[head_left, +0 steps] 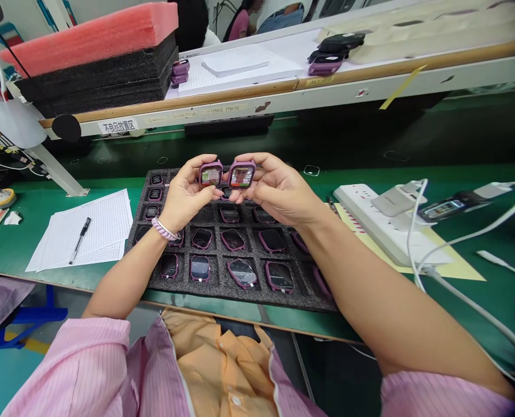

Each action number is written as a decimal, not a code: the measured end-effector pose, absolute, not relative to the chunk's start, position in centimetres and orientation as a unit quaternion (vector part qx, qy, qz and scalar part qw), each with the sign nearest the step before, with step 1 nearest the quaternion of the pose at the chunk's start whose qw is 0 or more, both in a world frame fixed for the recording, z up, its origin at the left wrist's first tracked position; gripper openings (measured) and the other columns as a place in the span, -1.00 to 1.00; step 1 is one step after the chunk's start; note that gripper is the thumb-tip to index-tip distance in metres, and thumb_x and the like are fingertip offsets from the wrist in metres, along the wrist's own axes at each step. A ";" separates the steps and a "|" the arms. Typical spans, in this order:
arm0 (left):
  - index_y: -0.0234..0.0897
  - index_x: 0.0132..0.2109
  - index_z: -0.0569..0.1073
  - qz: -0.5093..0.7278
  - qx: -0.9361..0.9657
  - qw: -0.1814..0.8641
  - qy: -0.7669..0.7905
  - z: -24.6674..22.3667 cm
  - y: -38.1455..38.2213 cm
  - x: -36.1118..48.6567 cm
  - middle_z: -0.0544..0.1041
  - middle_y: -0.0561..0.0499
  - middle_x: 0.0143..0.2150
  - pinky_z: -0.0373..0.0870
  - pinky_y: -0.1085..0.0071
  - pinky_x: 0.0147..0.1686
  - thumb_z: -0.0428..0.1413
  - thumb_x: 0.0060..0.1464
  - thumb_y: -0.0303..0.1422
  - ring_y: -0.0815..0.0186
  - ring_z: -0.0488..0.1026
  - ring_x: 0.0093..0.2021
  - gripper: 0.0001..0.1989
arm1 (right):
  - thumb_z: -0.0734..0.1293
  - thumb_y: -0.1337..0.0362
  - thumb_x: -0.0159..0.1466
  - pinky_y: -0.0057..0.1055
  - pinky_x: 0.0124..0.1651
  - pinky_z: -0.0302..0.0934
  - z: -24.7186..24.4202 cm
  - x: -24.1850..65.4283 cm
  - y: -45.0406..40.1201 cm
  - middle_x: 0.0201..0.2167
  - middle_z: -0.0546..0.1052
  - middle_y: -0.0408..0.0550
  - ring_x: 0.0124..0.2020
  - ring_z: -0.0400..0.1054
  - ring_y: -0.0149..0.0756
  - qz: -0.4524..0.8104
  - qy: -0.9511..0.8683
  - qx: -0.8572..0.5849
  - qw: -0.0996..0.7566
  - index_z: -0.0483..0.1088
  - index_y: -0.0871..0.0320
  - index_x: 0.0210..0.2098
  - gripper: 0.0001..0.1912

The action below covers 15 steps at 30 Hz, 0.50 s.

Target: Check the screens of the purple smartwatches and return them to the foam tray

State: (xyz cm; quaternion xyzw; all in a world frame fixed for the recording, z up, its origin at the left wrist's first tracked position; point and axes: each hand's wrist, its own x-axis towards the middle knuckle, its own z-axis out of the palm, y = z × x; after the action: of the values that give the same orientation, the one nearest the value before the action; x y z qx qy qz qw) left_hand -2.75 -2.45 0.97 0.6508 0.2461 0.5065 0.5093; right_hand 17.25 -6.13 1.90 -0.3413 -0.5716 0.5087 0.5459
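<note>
My left hand (183, 194) holds up a purple smartwatch body (210, 174) with its screen lit. My right hand (279, 188) holds a second purple watch body (242, 175), also lit, side by side with the first. Both hang above the far end of a black foam tray (216, 289) on the green bench. The tray's pockets hold several purple watch bodies (241, 272) with dark screens. A pale purple band circles my left wrist.
Gridded paper sheets (96, 223) with a black pen (80, 240) lie left of the tray. A white power strip (383, 229) with chargers, cables and a lit device (446, 207) sits to the right. Stacked foam pads (96, 63) and more watches (327, 65) rest on the raised shelf behind.
</note>
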 end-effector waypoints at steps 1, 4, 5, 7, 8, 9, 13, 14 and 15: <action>-0.16 0.17 0.40 0.504 0.650 0.511 0.249 1.0 -2.5 -2.8 0.57 -0.07 0.03 0.65 0.37 -0.13 0.41 -0.01 -0.18 0.22 0.63 -0.11 -0.37 | 0.57 0.27 -0.01 -0.24 -0.20 0.48 1.9 17.3 -6.1 -0.17 0.61 -0.13 -0.34 0.53 -0.23 0.514 -0.569 -0.338 0.546 0.40 0.00 0.01 -0.40; -0.18 0.17 0.39 0.502 0.650 0.512 0.250 1.1 -2.6 -2.8 0.59 -0.07 0.00 0.64 0.41 -0.17 0.41 0.00 -0.18 0.26 0.64 -0.17 -0.37 | 0.57 0.30 0.00 -0.28 -0.19 0.49 1.8 17.4 -6.1 -0.15 0.64 -0.14 -0.35 0.55 -0.27 0.528 -0.562 -0.326 0.546 0.41 0.02 0.00 -0.42; -0.19 0.16 0.39 0.503 0.650 0.512 0.249 1.1 -2.6 -2.9 0.59 -0.07 -0.01 0.64 0.43 -0.19 0.41 0.01 -0.17 0.29 0.64 -0.21 -0.38 | 0.58 0.29 0.02 -0.29 -0.20 0.50 1.8 17.4 -6.0 -0.15 0.64 -0.14 -0.36 0.56 -0.27 0.532 -0.562 -0.321 0.546 0.42 0.02 0.01 -0.43; -0.20 0.13 0.39 0.506 0.651 0.510 0.245 1.0 -2.5 -2.9 0.59 -0.04 -0.04 0.62 0.46 -0.25 0.41 0.03 -0.15 0.36 0.61 -0.31 -0.40 | 0.62 0.24 0.06 -0.31 -0.22 0.50 1.6 17.5 -5.9 -0.17 0.65 -0.13 -0.37 0.56 -0.27 0.541 -0.563 -0.308 0.545 0.42 0.03 0.01 -0.44; -0.20 0.12 0.40 0.507 0.652 0.507 0.244 1.0 -2.4 -3.0 0.58 -0.03 -0.05 0.61 0.48 -0.29 0.42 0.03 -0.12 0.40 0.59 -0.36 -0.41 | 0.64 0.19 0.08 -0.32 -0.24 0.50 1.5 17.5 -5.8 -0.17 0.65 -0.12 -0.38 0.56 -0.28 0.545 -0.563 -0.300 0.544 0.43 0.04 0.01 -0.44; -0.20 0.10 0.41 0.508 0.654 0.505 0.243 1.0 -2.3 -3.0 0.58 -0.01 -0.06 0.60 0.49 -0.32 0.42 0.03 -0.10 0.42 0.57 -0.40 -0.42 | 0.65 0.15 0.10 -0.33 -0.26 0.51 1.4 17.6 -5.7 -0.18 0.65 -0.12 -0.39 0.56 -0.29 0.547 -0.565 -0.293 0.543 0.43 0.04 0.02 -0.43; -0.19 0.04 0.43 0.512 0.654 0.502 0.241 1.0 -2.3 -3.0 0.57 0.02 -0.09 0.57 0.54 -0.39 0.43 0.03 -0.07 0.46 0.55 -0.45 -0.45 | 0.66 0.03 0.16 -0.37 -0.30 0.51 1.0 17.7 -5.5 -0.19 0.65 -0.11 -0.42 0.55 -0.32 0.544 -0.573 -0.282 0.545 0.43 0.06 0.03 -0.42; -0.20 0.04 0.43 0.512 0.652 0.505 0.239 1.0 -2.3 -2.9 0.57 0.03 -0.09 0.57 0.54 -0.39 0.43 0.03 -0.10 0.46 0.56 -0.45 -0.46 | 0.65 0.05 0.17 -0.38 -0.30 0.51 1.0 17.7 -5.5 -0.19 0.64 -0.12 -0.42 0.56 -0.33 0.543 -0.574 -0.281 0.545 0.43 0.06 0.04 -0.44; -0.20 0.05 0.43 0.513 0.649 0.509 0.236 1.0 -2.3 -2.9 0.57 0.03 -0.09 0.59 0.53 -0.38 0.43 0.03 -0.13 0.45 0.57 -0.44 -0.47 | 0.65 0.09 0.17 -0.39 -0.30 0.51 1.0 17.7 -5.5 -0.19 0.64 -0.12 -0.41 0.56 -0.33 0.542 -0.576 -0.280 0.544 0.42 0.05 0.04 -0.45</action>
State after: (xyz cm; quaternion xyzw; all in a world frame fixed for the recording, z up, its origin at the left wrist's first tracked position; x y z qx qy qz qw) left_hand -2.94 -2.33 1.03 0.6494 0.2361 0.5135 0.5088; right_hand 17.71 -5.51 0.96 -0.2804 -0.5759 0.5418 0.5442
